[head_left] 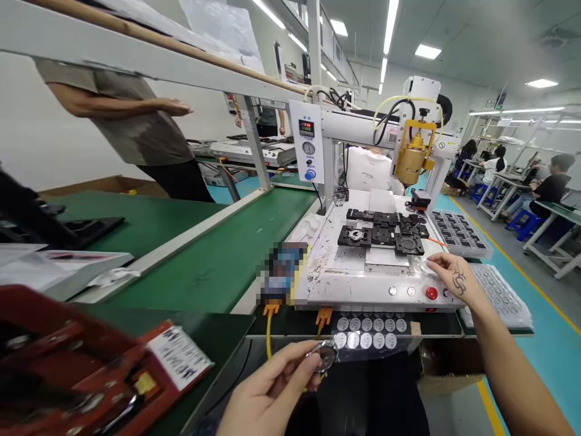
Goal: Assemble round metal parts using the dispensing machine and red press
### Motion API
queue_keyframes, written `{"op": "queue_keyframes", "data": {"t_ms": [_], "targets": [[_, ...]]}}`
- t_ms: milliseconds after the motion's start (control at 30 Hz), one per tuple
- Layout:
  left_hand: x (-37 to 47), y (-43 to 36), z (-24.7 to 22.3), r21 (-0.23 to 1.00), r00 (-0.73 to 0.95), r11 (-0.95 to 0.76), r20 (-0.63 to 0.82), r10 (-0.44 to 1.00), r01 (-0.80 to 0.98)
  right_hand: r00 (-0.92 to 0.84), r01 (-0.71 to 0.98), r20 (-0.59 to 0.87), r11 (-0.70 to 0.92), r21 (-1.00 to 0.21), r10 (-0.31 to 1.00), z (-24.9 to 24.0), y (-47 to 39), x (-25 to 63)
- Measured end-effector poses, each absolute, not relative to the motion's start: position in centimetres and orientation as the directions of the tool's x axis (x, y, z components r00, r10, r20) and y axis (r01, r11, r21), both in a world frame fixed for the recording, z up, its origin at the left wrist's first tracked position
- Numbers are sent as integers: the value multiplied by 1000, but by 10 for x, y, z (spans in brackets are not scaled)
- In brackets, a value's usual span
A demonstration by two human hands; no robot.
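My left hand (275, 387), low in front of me, pinches a round metal-rimmed disc with a clear or dark middle (325, 357), which looks like a watch case. At the front right of the white machine bed (340, 266), my right hand (456, 280) has its thumb and fingers pressed together. A pale, see-through bit shows at those fingertips, too small to name. Black fixture blocks (385, 233) sit on the bed beyond my right hand. One block at the left carries a silver ring-shaped part (355, 235).
A gold dispensing head (411, 160) hangs over the bed. Red and white buttons line its front, by the red button (431, 293). Trays of parts (502, 293) stand at right. A green conveyor belt (200, 266) and red hand press (68, 363) lie left. Other people are nearby.
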State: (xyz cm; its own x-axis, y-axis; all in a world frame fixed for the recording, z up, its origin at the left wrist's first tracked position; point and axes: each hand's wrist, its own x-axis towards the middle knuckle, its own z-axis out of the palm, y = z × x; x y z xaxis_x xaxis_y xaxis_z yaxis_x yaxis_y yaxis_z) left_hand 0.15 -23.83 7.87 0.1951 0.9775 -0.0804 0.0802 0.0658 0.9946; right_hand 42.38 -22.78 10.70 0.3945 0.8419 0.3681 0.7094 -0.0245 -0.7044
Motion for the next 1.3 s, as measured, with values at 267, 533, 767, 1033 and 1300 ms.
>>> {"op": "queue_keyframes", "data": {"t_ms": [267,533,767,1033,1300], "targets": [[56,-217,90,994,386,110,-99,917,-7,236,808,560,159,-567,794,104,-241,392],[88,-204,103,979,590,160,-56,806,-126,-328,548,390,509,-664,861,112,-279,301],[85,-196,111,996,606,74,-35,794,-41,-363,584,438,567,-581,822,114,-266,296],[86,-192,115,986,588,148,-79,805,-71,-373,631,518,620,-466,770,110,-255,298],[89,-175,120,992,658,93,-18,753,-80,-335,705,549,590,-393,766,112,-243,314]]}}
